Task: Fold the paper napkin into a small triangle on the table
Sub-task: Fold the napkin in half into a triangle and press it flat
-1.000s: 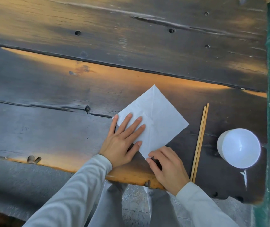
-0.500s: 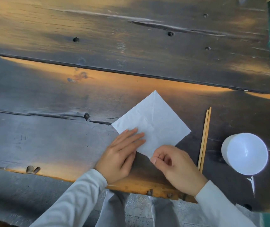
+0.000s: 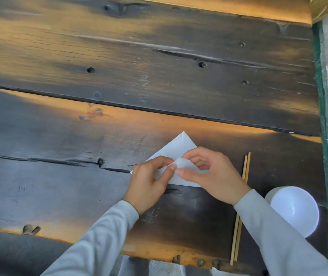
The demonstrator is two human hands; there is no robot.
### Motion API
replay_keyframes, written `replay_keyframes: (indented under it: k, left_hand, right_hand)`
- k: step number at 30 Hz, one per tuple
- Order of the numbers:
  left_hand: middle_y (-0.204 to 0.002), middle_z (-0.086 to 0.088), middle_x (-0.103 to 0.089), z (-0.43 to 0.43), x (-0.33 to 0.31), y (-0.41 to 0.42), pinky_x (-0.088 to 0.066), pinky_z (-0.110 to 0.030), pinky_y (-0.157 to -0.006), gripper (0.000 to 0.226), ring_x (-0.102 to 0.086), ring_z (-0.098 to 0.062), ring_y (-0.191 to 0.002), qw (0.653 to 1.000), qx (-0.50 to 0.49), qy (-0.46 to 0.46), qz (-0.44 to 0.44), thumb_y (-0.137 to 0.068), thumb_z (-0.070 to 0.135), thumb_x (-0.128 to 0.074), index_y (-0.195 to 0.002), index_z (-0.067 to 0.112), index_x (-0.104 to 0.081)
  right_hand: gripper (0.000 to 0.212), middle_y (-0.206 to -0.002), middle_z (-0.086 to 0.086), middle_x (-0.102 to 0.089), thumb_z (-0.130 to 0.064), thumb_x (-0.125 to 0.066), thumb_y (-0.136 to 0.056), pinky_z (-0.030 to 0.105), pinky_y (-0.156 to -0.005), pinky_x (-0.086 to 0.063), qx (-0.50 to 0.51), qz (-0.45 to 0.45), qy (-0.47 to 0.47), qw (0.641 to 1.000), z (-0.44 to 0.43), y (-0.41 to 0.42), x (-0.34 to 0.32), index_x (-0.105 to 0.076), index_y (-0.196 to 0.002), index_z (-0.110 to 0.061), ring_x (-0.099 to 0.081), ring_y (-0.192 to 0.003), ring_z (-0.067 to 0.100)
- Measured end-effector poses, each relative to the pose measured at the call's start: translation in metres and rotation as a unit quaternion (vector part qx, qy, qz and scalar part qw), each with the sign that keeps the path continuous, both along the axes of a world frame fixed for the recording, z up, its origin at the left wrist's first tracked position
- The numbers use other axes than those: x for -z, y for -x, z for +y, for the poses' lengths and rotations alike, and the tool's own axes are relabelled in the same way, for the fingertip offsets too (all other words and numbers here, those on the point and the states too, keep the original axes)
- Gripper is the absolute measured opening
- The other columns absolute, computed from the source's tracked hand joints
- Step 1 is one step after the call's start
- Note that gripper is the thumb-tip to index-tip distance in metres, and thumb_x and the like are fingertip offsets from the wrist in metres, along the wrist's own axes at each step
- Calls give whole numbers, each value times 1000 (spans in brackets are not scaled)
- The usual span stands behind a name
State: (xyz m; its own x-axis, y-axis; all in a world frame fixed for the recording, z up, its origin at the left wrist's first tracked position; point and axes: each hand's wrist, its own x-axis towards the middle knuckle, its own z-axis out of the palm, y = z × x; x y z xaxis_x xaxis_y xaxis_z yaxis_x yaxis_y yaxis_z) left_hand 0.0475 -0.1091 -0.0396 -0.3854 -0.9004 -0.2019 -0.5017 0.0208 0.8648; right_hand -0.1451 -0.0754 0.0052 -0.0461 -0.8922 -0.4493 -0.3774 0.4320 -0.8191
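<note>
Dark plank table [image 3: 119, 80]: left hand [image 3: 147, 181] and right hand [image 3: 212, 176] pinch the white napkin's [image 3: 181, 145] raised corner.

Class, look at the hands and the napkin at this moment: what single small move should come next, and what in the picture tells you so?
Probably carry the lifted near corner over to the far tip and lay it flat. Both the left hand and right hand pinch that raised corner of the napkin above the table, while the far tip lies flat, so the fold looks begun but unfinished.
</note>
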Motion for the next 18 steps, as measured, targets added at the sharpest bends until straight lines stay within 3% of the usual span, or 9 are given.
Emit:
replay_keyframes:
  k: [3,5,12,18]
  left_hand:
    - [-80,22,-71,-4,3,1,-42,-7,-77,11,-64,6,-85,1000,4,-5,-8,-94,33,-66,-94,26,-74]
    - [-74,19,-68,-6,5,3,-41,-8,-73,14,-60,3,-76,1000,8,-11,-16,-93,36,-64,-94,26,-73]
    - [-72,20,-66,-18,11,6,-37,-6,-67,8,-57,4,-70,998,2,-42,-38,-95,31,-68,-94,25,-73]
    - [-80,13,-71,-36,10,18,-38,-6,-68,8,-59,4,-72,997,-22,-58,-52,-94,32,-68,-95,25,-73]
  right_hand:
    - [10,-83,-12,-77,-36,-78,-85,15,-75,-54,43,-1,30,999,-11,3,10,-78,-88,-26,-70,-82,7]
    - [7,-83,-9,-77,-27,-76,-89,14,-75,-53,45,-2,33,998,-17,5,16,-79,-87,-22,-70,-81,8]
    - [12,-84,-8,-77,-29,-70,-93,17,-77,-54,102,13,37,994,-27,9,30,-78,-88,-22,-68,-83,9]
    - [13,-92,-17,-75,-42,-68,-91,19,-80,-51,137,9,-4,991,-15,23,41,-71,-102,-36,-66,-91,-3]
